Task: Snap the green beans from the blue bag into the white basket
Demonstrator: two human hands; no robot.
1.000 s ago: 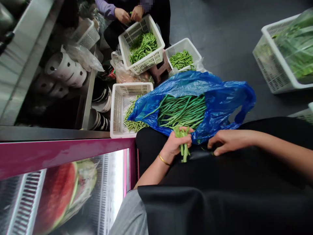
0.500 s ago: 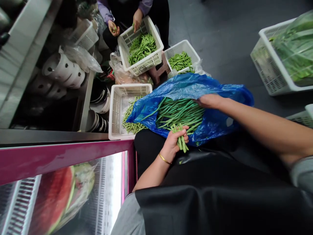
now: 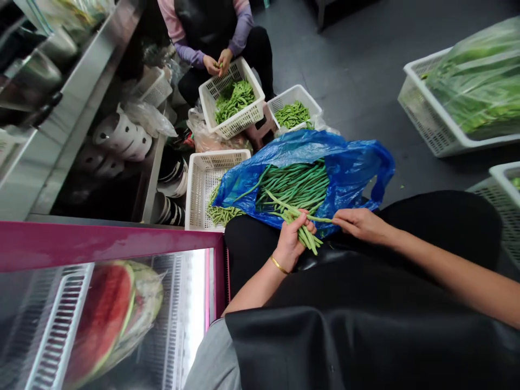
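My left hand (image 3: 293, 238), with a gold bracelet at the wrist, is closed round a bunch of short green bean pieces (image 3: 309, 240). A long green bean (image 3: 320, 219) runs across the top of this bunch. Its right end is pinched between the fingertips of my right hand (image 3: 359, 223). Just beyond both hands, an open blue plastic bag (image 3: 349, 179) lies over my lap, full of long green beans (image 3: 298, 181). Left of the bag stands a white basket (image 3: 217, 158) with cut bean pieces (image 3: 221, 215) in it, partly covered by the bag.
Across from me a person (image 3: 211, 32) holds both hands over a white basket (image 3: 239, 122) of green beans. Another white basket (image 3: 296, 93) of beans is beside it. At right stands a crate (image 3: 430, 116) of bagged greens. A pink-framed glass case (image 3: 122, 241) with cut watermelon borders my left.
My right hand has come out of the blue bag toward me and now pinches a long bean at my left hand. The other person's hands have come together. The view has shifted somewhat.
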